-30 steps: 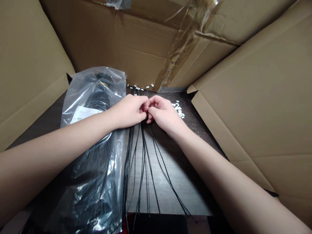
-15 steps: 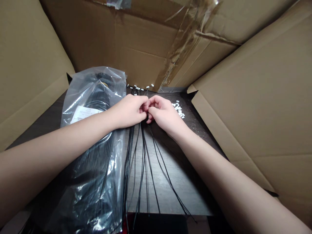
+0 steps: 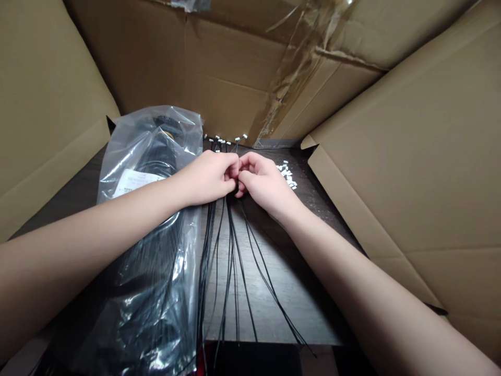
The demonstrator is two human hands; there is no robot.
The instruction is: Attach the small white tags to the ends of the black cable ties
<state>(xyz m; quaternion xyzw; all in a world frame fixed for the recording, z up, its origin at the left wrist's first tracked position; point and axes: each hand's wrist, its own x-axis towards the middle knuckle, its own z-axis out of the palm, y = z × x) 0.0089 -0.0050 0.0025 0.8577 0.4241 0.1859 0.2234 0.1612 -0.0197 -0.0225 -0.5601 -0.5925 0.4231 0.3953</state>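
Observation:
My left hand (image 3: pixel 205 177) and my right hand (image 3: pixel 262 188) meet at the middle of the dark wooden table, their fingertips pinched together on thin black wires (image 3: pixel 230 261). The pinched part is hidden by my fingers. The wires fan out toward me and hang over the table's near edge. Small white connectors (image 3: pixel 221 142) stick up on wire ends just beyond my hands. A loose pile of white connectors (image 3: pixel 287 175) lies past my right hand. My left forearm rests on a clear plastic bag (image 3: pixel 152 250) holding coiled black cable.
Brown cardboard flaps (image 3: pixel 403 156) rise on the left, right and far sides of the dark wooden table (image 3: pixel 289 292), with torn packing tape on the far one. A white label (image 3: pixel 136 183) sits on the bag.

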